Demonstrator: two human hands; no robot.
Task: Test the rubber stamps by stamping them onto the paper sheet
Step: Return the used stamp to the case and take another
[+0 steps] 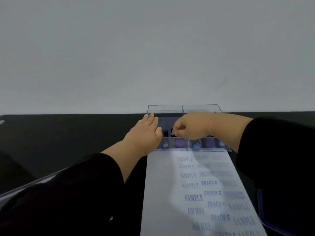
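Rubber stamps (196, 145) sit in a clear divided box (184, 109) at the far edge of the black table (68, 133), at about 12 o'clock from the paper sheet (163, 193), whose top edge lies just beside the box's near wall. Through that wall show blue and purple round shapes, which look like stamp tops; the blur hides more. The sheet already carries rows of blue prints reading SAMPLE, FRAGILE and AIR MAIL, so testing seems well along.

The left hand (147, 132) lies with fingers straight against the box's left wall at 9 o'clock, apparently steadying it. The right hand (189, 127) reaches into the box from 3 o'clock with fingers curled downward, fingertips close together near the middle compartments; whether they pinch a stamp I cannot tell.

The step in hand looks like picking or returning a stamp. The next move probably calls for lifting one stamp straight up past the dividers, then carrying it toward 6 o'clock to a bare patch of paper.
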